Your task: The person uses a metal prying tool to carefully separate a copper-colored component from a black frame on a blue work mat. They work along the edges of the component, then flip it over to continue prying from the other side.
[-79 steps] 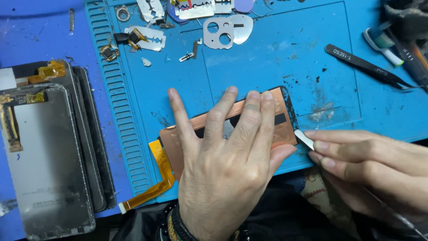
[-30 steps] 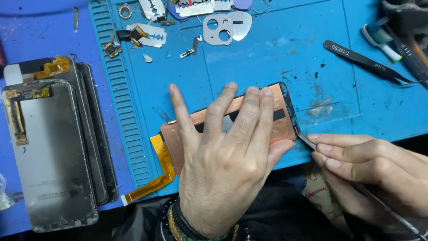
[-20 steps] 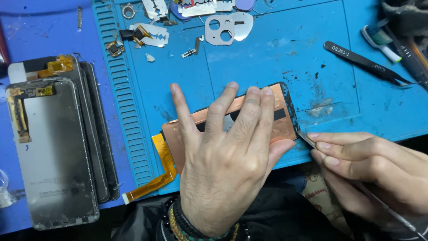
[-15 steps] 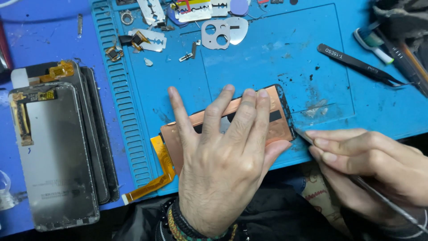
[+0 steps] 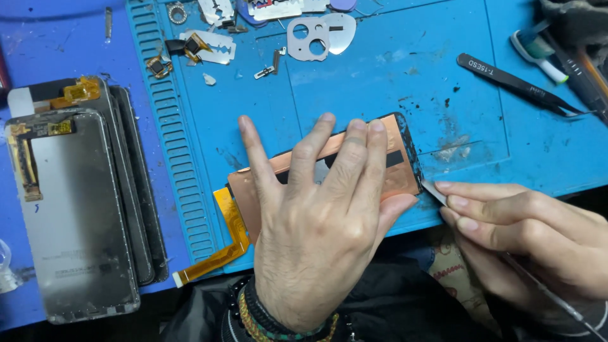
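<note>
Head view: left hand (image 5: 316, 234) presses flat, open, on the copper-backed screen panel (image 5: 386, 161); right hand (image 5: 538, 240) pinches a thin metal blade (image 5: 434, 192) at its edge.

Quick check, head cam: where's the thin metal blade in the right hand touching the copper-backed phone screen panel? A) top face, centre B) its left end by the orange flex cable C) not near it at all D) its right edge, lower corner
D: the right hand holds the thin metal blade at the lower right corner of the copper-backed phone screen panel, while the left hand lies flat on top.
</note>
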